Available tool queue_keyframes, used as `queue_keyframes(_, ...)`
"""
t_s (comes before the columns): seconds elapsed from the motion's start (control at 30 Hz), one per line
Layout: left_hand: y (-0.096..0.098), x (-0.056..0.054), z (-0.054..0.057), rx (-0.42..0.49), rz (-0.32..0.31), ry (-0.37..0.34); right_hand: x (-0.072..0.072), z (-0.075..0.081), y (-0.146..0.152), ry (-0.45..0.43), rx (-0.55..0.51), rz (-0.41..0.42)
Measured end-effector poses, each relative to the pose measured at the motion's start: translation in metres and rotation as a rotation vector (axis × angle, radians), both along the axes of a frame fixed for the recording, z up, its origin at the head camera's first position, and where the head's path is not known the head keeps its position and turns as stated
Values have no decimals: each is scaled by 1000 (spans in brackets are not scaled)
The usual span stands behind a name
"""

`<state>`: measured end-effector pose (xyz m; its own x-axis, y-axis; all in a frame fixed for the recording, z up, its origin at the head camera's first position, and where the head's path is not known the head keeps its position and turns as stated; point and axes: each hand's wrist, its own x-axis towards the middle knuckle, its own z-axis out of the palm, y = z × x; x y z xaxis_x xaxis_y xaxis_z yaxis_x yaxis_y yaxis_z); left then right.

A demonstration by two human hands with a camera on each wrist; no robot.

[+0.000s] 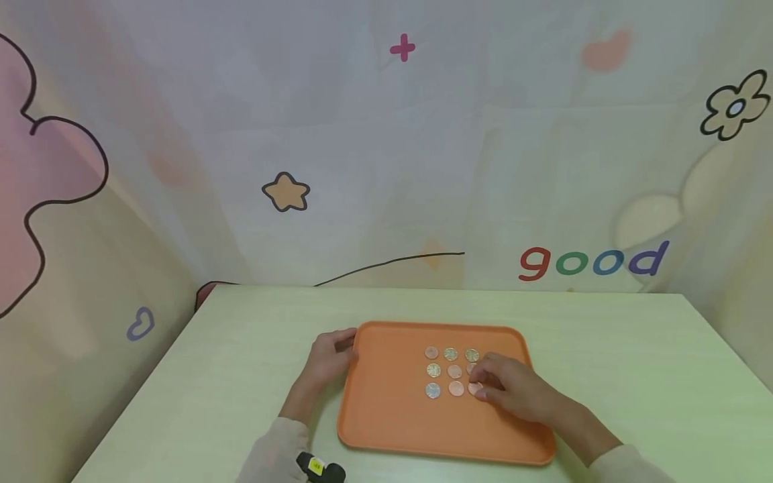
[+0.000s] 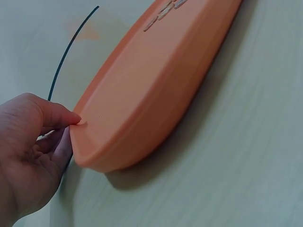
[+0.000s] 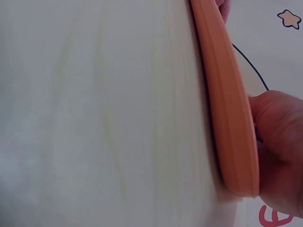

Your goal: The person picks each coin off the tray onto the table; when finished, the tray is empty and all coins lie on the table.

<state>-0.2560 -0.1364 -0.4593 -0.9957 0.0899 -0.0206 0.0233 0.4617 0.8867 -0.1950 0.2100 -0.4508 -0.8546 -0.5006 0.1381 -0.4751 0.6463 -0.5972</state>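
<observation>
Small round coins (image 1: 455,371) lie flat in a neat grid on an orange tray (image 1: 386,409); some look coppery, others golden, and the silvery coin (image 1: 432,390) is at the front left. My left hand (image 1: 329,362) grips the tray's left edge, and the left wrist view shows its thumb (image 2: 66,117) over the rim. Over the grid's right column, my right hand (image 1: 519,389) has thumb and forefinger around the front right coin (image 1: 474,388). Its fingers partly cover the coin behind that one. In the right wrist view the tray wall (image 3: 229,109) hides the fingertips.
The tray stands on a pale wood-grain table (image 1: 253,376). Behind it hangs a printed cloth backdrop (image 1: 386,168) with a star, a flower and coloured letters. A black device (image 1: 320,467) with a yellow label sits at my left sleeve (image 1: 278,449).
</observation>
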Motion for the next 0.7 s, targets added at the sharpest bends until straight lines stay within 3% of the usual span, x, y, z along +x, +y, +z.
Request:
queue_keyframes(0.2, -1, 1, 0, 19, -5, 0, 0, 1, -2, -27, -3, -18)
queue_keyframes(0.7, 1, 0, -2, 9, 15, 11, -1, -1, 3, -110, -64, 27)
